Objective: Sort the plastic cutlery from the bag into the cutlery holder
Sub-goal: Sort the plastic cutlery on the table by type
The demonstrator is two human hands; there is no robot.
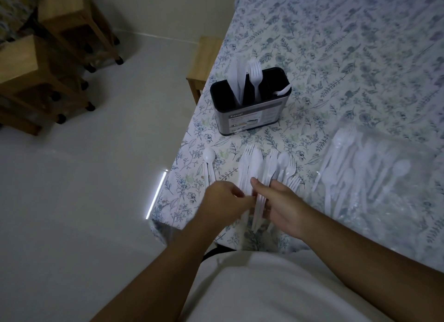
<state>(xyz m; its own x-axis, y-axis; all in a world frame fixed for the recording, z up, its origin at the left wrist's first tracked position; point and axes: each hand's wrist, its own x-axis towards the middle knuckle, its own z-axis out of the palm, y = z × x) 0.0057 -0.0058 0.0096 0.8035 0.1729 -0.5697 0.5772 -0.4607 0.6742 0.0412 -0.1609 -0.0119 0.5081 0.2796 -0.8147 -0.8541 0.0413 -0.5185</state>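
Leftmost, wooden stools (50, 64) on castors are standing on the pale floor (91, 177), well apart from the table (336, 57) with its floral cloth. Nearer, a lone white spoon (209, 162) is lying just beside the table's left edge. The left hand (227, 196) is reaching in with fingers curled and pinching at the handles of the loose cutlery pile (266, 170); blur is making it hard to tell which piece it is gripping. Behind the pile, the black cutlery holder (251, 105) is standing upright, with knives (236, 74) leaning in its left compartment, forks (255, 75) in the middle and a spoon end (283, 90) showing at the right. The right hand (281, 206) is closing around a bundle of white handles, thumb on top, and is covering their lower ends. Farther right, the clear plastic bag (374, 177) is lying flat, with spoons and forks inside blurring together. A white shirt (276, 290) is filling the bottom edge.
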